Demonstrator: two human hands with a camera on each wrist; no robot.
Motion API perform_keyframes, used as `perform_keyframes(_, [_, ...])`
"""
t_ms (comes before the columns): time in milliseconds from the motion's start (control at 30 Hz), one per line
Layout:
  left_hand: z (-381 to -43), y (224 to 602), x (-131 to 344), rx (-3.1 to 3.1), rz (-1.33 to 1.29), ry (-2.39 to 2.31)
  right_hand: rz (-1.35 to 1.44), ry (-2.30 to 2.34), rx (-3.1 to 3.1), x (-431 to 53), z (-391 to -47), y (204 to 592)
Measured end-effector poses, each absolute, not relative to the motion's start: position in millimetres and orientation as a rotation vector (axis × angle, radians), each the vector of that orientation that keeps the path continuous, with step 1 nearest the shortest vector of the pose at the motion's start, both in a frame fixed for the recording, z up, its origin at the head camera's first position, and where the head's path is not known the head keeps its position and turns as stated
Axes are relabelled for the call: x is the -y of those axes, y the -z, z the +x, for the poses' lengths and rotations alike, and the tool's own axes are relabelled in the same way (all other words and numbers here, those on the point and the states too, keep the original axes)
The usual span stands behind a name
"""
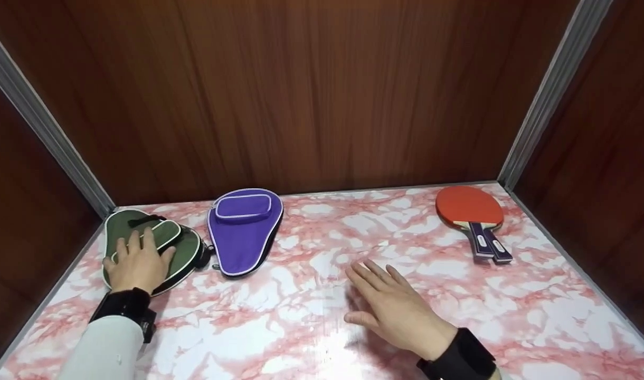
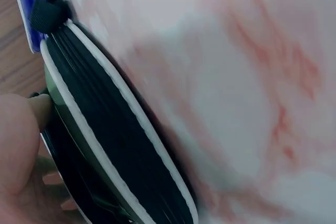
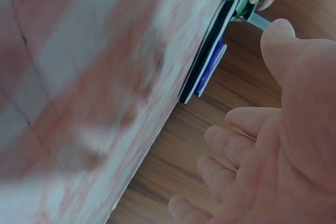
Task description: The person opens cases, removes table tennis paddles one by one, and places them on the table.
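splayed left hand (image 1: pixel 137 267) on rounded green case (image 1: pixel 188 247), uncurled right hand (image 1: pixel 398 310) above marbled tabletop (image 1: pixel 269 322)

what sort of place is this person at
Probably a small work booth set up for recording, though that's a guess: plain wood-grain panels stand around the back and sides of a red-and-white marbled tabletop, with metal strips running up the corners.

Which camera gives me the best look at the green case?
The head view: most of the green case shows, partly covered by the left hand. The left wrist view shows mainly its dark side, close but cropped; the right wrist view catches only a small piece.
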State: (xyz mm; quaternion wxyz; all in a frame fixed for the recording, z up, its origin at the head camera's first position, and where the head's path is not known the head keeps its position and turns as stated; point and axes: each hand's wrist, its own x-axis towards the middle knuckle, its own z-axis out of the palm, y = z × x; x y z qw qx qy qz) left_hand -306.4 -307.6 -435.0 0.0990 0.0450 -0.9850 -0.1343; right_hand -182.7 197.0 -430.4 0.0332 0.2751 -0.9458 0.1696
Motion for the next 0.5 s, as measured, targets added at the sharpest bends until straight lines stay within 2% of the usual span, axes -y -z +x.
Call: perform_keyframes(500, [-307, 443, 314, 2.832, 0.088, 0.385, 1.003, -0.415, 2.897, -177, -175, 438])
